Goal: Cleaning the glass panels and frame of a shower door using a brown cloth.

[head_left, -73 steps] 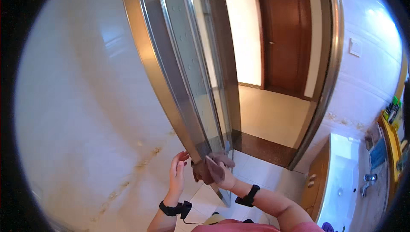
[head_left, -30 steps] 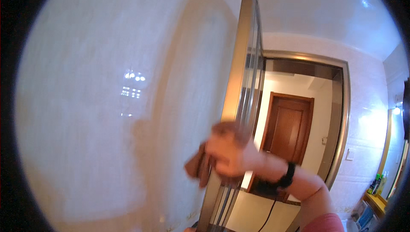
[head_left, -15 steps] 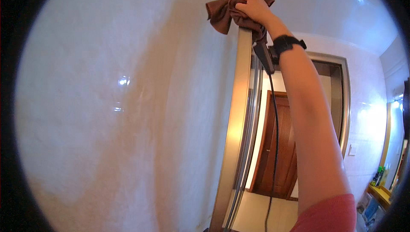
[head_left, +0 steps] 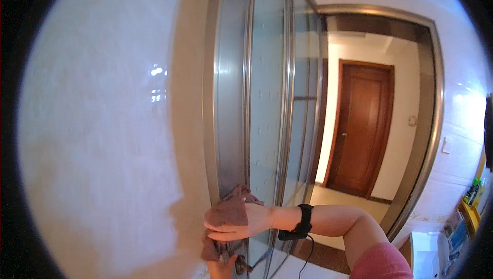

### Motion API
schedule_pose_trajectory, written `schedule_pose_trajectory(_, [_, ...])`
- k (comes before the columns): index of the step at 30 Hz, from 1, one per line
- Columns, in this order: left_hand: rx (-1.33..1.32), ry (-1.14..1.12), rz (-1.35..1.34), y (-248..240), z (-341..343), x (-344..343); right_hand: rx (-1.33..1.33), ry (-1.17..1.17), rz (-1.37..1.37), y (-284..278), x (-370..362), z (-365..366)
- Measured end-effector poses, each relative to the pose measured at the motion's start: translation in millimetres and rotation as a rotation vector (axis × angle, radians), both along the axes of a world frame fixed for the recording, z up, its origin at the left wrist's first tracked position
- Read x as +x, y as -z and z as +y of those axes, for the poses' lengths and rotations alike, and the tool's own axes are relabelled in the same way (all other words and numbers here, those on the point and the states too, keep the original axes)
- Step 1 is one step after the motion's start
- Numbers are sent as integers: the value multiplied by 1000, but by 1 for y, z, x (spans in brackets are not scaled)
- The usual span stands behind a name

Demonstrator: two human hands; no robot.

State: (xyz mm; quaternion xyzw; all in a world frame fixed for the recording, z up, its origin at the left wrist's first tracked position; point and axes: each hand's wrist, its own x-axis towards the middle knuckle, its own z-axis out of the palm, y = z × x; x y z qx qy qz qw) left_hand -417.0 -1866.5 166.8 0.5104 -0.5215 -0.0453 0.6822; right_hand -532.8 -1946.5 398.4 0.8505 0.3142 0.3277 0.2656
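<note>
A crumpled brown cloth (head_left: pixel 228 212) is wrapped round the metal edge of a door with frosted glass panels (head_left: pixel 267 109). My right hand (head_left: pixel 251 221) grips it, fingers curved over the fabric and pressing it against the frame (head_left: pixel 230 114). Just under the cloth's lower end, my left hand (head_left: pixel 221 268) enters at the bottom edge, close to the door edge and a dark door handle (head_left: pixel 241 265). Most of its fingers are out of sight, so its hold does not show. A black band with a device (head_left: pixel 303 222) sits on my right wrist, with a cable hanging from it.
Pale tiled wall (head_left: pixel 102 125) fills the left side, close to the door edge. Right of the door is a metal-framed doorway (head_left: pixel 439 99), with a brown wooden door (head_left: pixel 362 130) beyond. A yellow shelf (head_left: pixel 468 215) with bottles and a white basin (head_left: pixel 429 248) stand at the right.
My right hand has come down from the top of the door's edge to its lower part, still with the cloth. My left hand has come into view, and the view has tilted lower.
</note>
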Motion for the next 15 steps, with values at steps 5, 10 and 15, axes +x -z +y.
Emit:
schedule_pose_trajectory(5, [54,-195,-448,-32,30,0,312,-98,331,14,14,-19])
schedule_pose_trajectory(10, [205,-382,-246,-13,37,-2,463,-250,172,-126,24,-34])
schedule_pose_trajectory(15, [251,-469,-138,-21,32,-3,67,-220,-649,-348,40,-45])
